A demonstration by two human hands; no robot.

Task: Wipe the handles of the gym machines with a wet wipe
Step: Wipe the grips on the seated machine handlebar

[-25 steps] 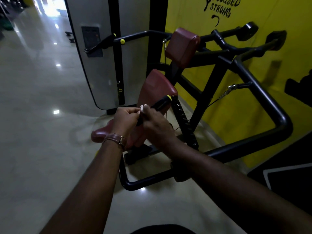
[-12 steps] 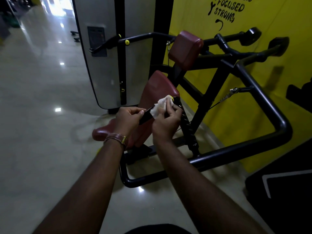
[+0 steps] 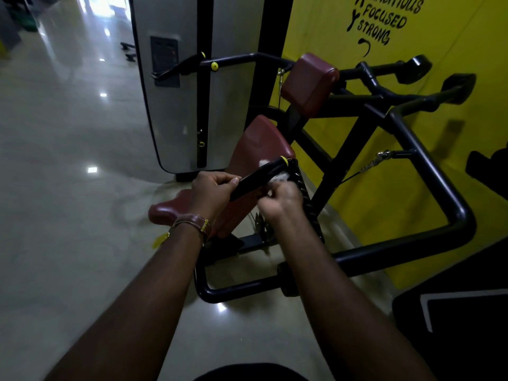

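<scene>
Handle (image 3: 255, 180) | left hand (image 3: 211, 196) grips its end | right hand (image 3: 280, 204) clasps wet wipe (image 3: 280, 177) beneath it

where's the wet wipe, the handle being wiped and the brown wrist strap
wet wipe (image 3: 281, 177), head view, white bunch above right fingers
handle (image 3: 255, 179), head view, middle of black grip
brown wrist strap (image 3: 195, 220), head view, leather band

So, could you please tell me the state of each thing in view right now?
Left hand: grips the near end of the handle.
Handle: black, tilted, held.
Right hand: curled round the wet wipe, blurred.
Wet wipe: white, crumpled, against the handle.
Seat pad: maroon, unoccupied.
</scene>
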